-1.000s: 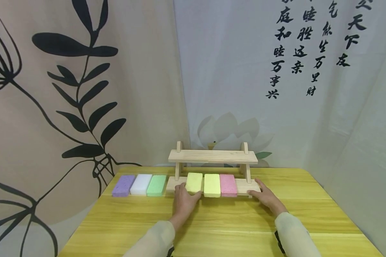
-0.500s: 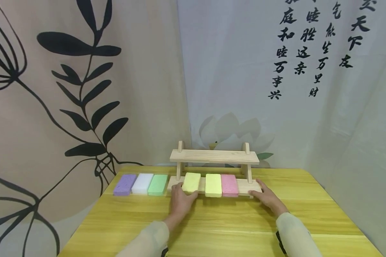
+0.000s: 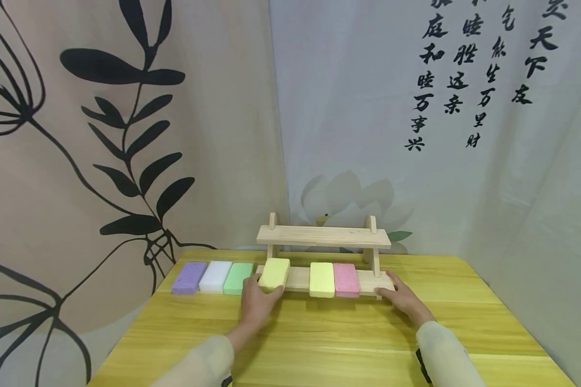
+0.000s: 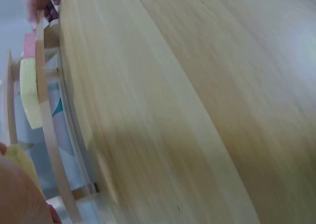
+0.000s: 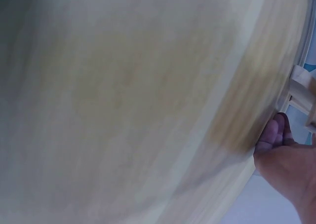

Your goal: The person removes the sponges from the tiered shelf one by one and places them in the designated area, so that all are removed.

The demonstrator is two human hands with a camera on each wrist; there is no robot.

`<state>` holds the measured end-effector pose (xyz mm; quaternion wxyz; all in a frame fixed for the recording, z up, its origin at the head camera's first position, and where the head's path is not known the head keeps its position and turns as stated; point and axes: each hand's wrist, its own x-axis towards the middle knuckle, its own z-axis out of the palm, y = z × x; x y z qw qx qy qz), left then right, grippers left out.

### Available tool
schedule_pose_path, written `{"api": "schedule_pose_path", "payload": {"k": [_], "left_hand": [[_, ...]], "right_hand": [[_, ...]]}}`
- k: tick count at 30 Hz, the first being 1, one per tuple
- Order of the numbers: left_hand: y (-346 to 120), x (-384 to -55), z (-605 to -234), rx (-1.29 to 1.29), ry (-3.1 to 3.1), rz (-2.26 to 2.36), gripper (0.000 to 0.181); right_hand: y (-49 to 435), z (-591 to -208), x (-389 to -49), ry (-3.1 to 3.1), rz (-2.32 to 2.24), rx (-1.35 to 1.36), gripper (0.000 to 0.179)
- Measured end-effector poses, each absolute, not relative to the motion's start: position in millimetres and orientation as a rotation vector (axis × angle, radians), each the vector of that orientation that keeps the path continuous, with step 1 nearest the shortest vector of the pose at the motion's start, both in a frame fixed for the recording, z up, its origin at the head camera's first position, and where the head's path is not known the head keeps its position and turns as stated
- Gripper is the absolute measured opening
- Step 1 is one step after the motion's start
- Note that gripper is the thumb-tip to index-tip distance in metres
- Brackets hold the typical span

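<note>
My left hand pinches a yellow sponge between thumb and fingers at the left end of the lower board of a small two-tier wooden shelf. The sponge is slightly tilted and overlaps that board in the head view. My right hand holds the right end of the lower board, thumb at its front edge. Another yellow sponge and a pink sponge sit side by side on the board between the hands. In the left wrist view, the held sponge is partly hidden by my hand.
On the wooden table, left of the shelf, a purple sponge, a white sponge and a green sponge lie in a row. A printed cloth hangs right behind the table.
My left hand has carried the yellow sponge leftward along the lower board, widening the gap to the other yellow sponge. My right hand has stayed at the shelf's right end.
</note>
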<state>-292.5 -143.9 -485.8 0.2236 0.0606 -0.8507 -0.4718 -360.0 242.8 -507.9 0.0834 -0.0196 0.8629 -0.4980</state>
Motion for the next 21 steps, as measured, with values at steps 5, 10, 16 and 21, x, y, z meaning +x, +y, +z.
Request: {"api": "schedule_pose_path", "payload": {"k": [5, 10, 16, 21], "left_hand": [[-159.6, -283.9, -476.4, 0.184, -2.349, -1.311, 0.074], [-180.7, -277.4, -471.8, 0.219, -2.368, -1.309, 0.076], [-206.9, -268.6, -468.8, 0.261, -2.395, -1.306, 0.08], [-221.7, -260.8, -471.8, 0.278, -2.405, -1.297, 0.08]], "right_hand": [[242.6, -507.4, -360.0, 2.57, -1.499, -0.053, 0.097], [240.7, -507.6, -358.5, 2.563, -1.52, -0.052, 0.094], [239.7, -504.9, -355.0, 2.558, -1.518, -0.058, 0.093], [240.6, -506.0, -356.3, 2.569, -1.509, -0.043, 0.091]]}}
